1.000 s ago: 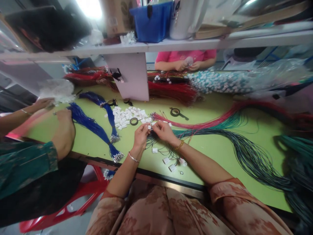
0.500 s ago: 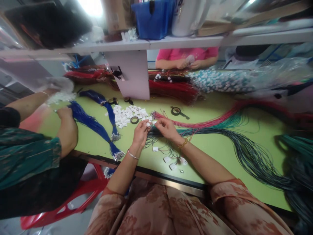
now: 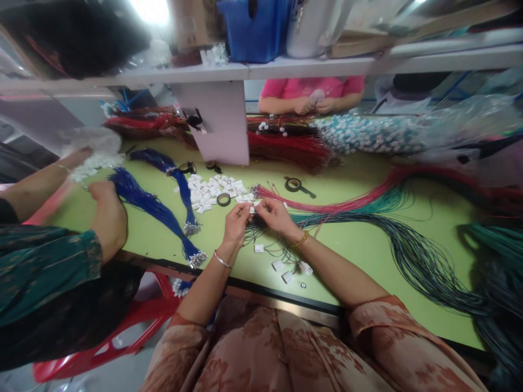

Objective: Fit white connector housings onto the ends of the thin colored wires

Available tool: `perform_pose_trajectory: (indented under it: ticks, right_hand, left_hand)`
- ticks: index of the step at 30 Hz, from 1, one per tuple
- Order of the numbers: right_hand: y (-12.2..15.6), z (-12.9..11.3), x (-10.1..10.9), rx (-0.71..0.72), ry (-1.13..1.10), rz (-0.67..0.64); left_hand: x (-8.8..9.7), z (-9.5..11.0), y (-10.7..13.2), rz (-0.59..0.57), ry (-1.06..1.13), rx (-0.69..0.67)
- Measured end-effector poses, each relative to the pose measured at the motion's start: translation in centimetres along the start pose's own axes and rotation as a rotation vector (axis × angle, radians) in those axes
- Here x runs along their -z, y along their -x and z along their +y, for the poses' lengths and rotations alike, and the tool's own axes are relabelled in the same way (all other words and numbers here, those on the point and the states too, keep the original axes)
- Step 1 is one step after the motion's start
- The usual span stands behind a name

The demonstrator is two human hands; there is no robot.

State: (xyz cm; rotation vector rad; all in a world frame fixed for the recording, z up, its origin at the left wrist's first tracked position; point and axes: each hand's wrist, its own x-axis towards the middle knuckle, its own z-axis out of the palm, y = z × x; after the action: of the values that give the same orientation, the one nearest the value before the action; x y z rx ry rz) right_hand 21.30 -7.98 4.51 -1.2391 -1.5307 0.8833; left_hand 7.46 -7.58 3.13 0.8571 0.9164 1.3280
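Observation:
My left hand [image 3: 237,224] pinches a small white plastic connector [image 3: 252,210] between thumb and fingers. Right beside it, my right hand [image 3: 276,215] is closed, its fingertips meeting the connector; what they grip is too small to make out, though thin wires pass under this hand. A bundle of dark green and black wires [image 3: 392,234] runs from below my hands to the right. Behind it lie red wires [image 3: 322,208]. A heap of white connectors [image 3: 210,191] is just beyond my left hand, and several wired connectors [image 3: 278,265] lie nearer the table edge.
A roll of black tape [image 3: 223,200] and a black holder with tape [image 3: 296,186] lie on the green table [image 3: 347,256]. Blue wire bundles [image 3: 157,209] are to the left, by a co-worker's arm [image 3: 107,209]. A shelf [image 3: 286,69] spans above; another person sits opposite.
My fingertips have come closer together around the white connector, which has shifted slightly right. The co-worker's hands on the left have moved a little further left.

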Motion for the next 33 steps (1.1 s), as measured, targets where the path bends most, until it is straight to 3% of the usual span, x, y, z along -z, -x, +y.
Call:
perform_pose_trajectory:
  ticks: [5, 7, 11, 15, 20, 33]
  right_hand:
    - [-0.2, 0.6, -0.5, -0.214, -0.221, -0.05]
    - [-0.4, 0.6, -0.3, -0.239, -0.258, -0.06]
    - [-0.5, 0.1, 0.4, -0.126, -0.158, -0.012]
    - [-0.5, -0.1, 0.7, -0.042, -0.117, -0.015]
    - [-0.3, 0.1, 0.4, -0.039, -0.073, -0.017]
    - [-0.3, 0.6, -0.3, -0.048, -0.099, -0.037]
  left_hand:
    - [0.0, -0.1, 0.1, 0.038, -0.09, -0.092]
    - [0.1, 0.0, 0.0, 0.023, -0.14, -0.124]
    - [0.4, 0.4, -0.4, 0.023, -0.082, -0.12]
    - [0.4, 0.7, -0.4, -0.039, 0.018, -0.006]
    - [0.2, 0.8, -0.3, -0.07, 0.073, 0.042]
    - [0.2, 0.2, -0.1, -0.039, -0.017, 0.007]
